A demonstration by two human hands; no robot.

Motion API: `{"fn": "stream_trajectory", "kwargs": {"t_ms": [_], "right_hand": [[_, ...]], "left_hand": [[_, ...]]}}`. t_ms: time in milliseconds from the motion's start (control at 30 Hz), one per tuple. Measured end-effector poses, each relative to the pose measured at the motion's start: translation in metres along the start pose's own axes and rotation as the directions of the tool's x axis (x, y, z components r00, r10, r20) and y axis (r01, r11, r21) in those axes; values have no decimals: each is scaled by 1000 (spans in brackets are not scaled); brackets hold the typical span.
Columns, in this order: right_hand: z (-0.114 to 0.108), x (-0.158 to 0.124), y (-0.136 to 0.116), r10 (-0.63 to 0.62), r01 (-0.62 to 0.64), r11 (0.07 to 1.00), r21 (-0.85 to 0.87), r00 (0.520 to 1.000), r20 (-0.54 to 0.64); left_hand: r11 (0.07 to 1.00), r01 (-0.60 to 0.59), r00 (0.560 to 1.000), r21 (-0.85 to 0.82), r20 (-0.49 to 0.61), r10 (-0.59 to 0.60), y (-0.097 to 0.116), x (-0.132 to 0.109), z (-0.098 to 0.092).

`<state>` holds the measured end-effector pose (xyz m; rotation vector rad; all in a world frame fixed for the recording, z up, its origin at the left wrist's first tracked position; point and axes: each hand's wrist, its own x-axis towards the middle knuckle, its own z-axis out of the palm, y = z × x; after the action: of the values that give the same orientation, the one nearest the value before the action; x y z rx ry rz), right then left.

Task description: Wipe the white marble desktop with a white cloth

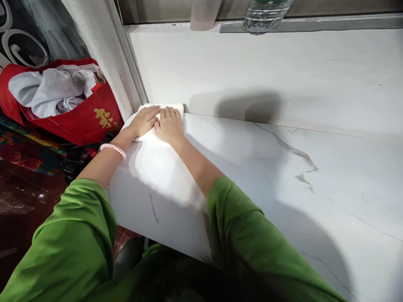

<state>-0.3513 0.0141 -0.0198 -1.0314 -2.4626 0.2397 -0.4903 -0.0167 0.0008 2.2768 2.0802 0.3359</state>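
Both my hands lie flat, fingers stretched out and side by side, on a folded white cloth (176,108) at the far left corner of a white marble counter (252,167). My left hand (145,121) presses the cloth's left part; a pink beaded bracelet (113,148) circles that wrist. My right hand (170,125) presses the middle of the cloth, its fingertips touching the left hand's. Green sleeves cover both forearms up to the elbow.
A white marble wall panel (267,67) rises behind the counter. On the ledge above it stand a clear plastic bottle (266,14) and a translucent cup (204,14). To the left, a red bag (78,113) holds grey-white fabric, beside a grey frame post (103,54).
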Motion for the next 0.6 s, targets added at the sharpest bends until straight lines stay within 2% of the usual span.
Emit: {"fn": "stream_trajectory", "kwargs": {"t_ms": [100,233,367,467,533,600], "right_hand": [[-2,-15,-18,7,-7,1000,19,999,33],[-12,-50,-56,-16,14,1000,20,996,87],[-26,-96,-93,-44,49,998,-25,985,169],[-36,-129,-114,-80,89,994,-58,987,136],[-43,-144,-122,-136,149,984,-93,982,133],[-49,-152,-126,-188,213,969,-129,965,180]], "left_hand": [[1000,2,1000,10,27,-2,0,-27,-6],[1000,17,999,-6,35,-17,8,-79,-17],[998,57,998,-15,32,-57,26,-142,-26],[998,63,998,-15,19,-63,42,-185,-29],[995,102,995,4,-4,-102,52,-207,-29],[988,150,988,30,-27,-149,58,-220,-28]]}}
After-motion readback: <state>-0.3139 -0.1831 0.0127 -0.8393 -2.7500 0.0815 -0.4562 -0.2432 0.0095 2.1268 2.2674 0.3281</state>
